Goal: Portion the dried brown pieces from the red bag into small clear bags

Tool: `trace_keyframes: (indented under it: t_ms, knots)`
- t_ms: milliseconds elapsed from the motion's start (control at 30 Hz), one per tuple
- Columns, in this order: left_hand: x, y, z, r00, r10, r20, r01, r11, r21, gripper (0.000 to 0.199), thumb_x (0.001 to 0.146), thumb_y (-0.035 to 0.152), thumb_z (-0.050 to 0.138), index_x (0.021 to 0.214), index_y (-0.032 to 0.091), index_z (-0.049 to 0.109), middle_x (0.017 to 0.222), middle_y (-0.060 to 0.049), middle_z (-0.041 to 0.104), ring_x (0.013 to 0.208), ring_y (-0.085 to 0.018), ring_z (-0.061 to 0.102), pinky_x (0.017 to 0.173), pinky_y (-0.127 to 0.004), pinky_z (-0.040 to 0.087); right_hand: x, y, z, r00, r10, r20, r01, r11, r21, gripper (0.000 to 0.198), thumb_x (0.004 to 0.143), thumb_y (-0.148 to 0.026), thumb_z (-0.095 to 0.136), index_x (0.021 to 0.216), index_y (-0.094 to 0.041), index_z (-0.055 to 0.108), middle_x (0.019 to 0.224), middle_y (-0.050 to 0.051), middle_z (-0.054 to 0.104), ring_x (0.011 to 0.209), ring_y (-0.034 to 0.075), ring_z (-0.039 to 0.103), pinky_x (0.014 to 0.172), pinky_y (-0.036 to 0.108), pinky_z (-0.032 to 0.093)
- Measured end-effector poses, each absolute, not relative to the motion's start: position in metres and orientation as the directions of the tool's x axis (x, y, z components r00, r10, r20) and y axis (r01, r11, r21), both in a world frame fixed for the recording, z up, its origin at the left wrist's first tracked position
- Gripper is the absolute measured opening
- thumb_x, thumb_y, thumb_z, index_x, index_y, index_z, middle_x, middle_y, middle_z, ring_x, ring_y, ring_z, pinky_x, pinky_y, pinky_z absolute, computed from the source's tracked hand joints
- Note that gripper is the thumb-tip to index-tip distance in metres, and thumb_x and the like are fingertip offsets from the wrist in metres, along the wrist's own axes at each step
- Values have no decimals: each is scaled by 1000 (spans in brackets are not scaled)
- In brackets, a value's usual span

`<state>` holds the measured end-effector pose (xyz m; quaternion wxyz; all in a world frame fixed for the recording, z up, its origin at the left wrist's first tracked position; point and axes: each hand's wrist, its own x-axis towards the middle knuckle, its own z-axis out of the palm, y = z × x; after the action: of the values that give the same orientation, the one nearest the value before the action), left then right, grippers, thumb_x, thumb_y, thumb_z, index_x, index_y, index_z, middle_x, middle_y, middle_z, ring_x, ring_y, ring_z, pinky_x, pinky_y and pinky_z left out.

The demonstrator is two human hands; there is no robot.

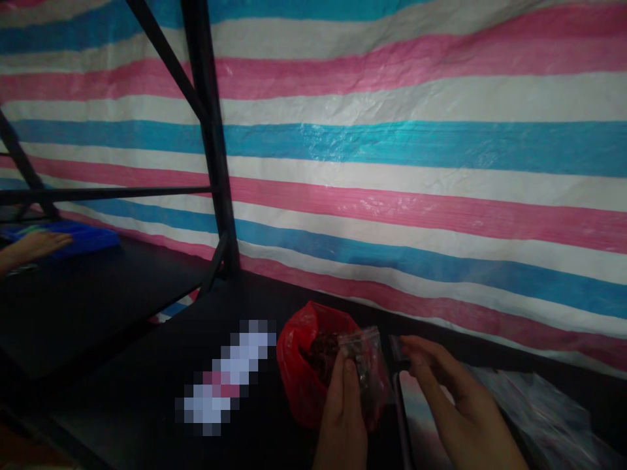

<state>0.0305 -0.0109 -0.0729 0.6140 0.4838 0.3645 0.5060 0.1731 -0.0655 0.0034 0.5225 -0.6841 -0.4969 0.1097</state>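
My left hand [345,401] is closed on a small clear zip bag [368,359], which has some small pieces inside that I cannot make out. The bag is in front of an open red plastic bag [301,375] filled with dark brown bits. To the right, my right hand [455,398] has its thumb and fingers drawn together at a small dark, glossy piece [398,349], too dim to name. Below that hand lies a flat, shiny, dark-edged object [416,418], partly covered by it.
Several clear plastic bags [543,411] lie at the right. A blurred-out pale strip [230,372] rests on the black tabletop [147,391]. Black metal frame posts [208,130] stand before a striped sheet [416,143]. Another person's hand [36,248] is by a blue object [93,239] at far left.
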Motion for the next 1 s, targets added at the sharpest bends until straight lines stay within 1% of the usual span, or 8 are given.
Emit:
trace_keyframes:
  t_ms: [133,267,367,433,600,700,833,1000]
  knots:
    - [32,-26,-59,275,942,193,-103,-171,980,53,105,51,45,147,24,63,154,-12,62,149,-28,52,123,-45,42,169,-68,5,435,842,319,521,53,-852,41,88,-59,64,110,-27,80,103,8,82,95,26,79,75,28,64]
    - [32,-29,-49,399,848,348,-10,-376,927,54,109,44,34,155,27,54,147,-13,65,129,-26,68,110,-41,55,177,-81,14,396,860,322,528,74,-846,32,87,-56,67,87,-27,80,88,5,80,84,24,76,71,27,60]
    - [29,-26,-49,439,786,435,-17,-476,879,53,109,44,34,159,30,49,138,-12,69,116,-23,72,98,-37,61,196,-100,18,381,894,237,488,24,-872,33,88,-57,68,85,-27,80,83,4,79,81,23,74,73,27,58]
    - [27,-26,-49,462,751,471,-18,-523,852,53,110,44,33,159,31,47,141,-11,66,121,-23,70,101,-36,60,212,-114,16,366,920,139,425,-33,-904,34,87,-58,69,87,-26,81,83,4,79,82,24,74,74,28,58]
    - [37,-37,-53,461,764,451,35,-523,851,52,112,39,29,159,30,47,149,-10,61,133,-22,62,115,-40,51,234,-130,4,420,906,43,306,-97,-947,35,79,-60,79,81,-25,83,80,5,80,77,25,74,70,30,58]
    - [52,-46,-62,546,723,423,79,-547,833,50,111,37,32,156,28,52,145,-11,66,134,-24,61,117,-43,49,227,-124,6,409,910,62,286,-63,-956,33,77,-58,80,86,-27,86,90,6,84,89,28,77,83,34,60]
    - [64,-51,-71,573,685,450,98,-603,792,52,111,38,34,161,27,45,156,-12,59,144,-28,53,122,-51,42,221,-121,16,392,919,48,269,-65,-961,35,79,-57,78,97,-29,87,105,6,85,103,30,77,96,39,59]
    - [63,-49,-70,406,803,436,54,-498,866,51,112,37,29,159,29,46,163,-10,49,152,-24,43,128,-53,33,240,-130,0,483,871,83,376,-121,-919,41,88,-57,65,90,-22,86,85,7,84,82,31,78,78,41,62]
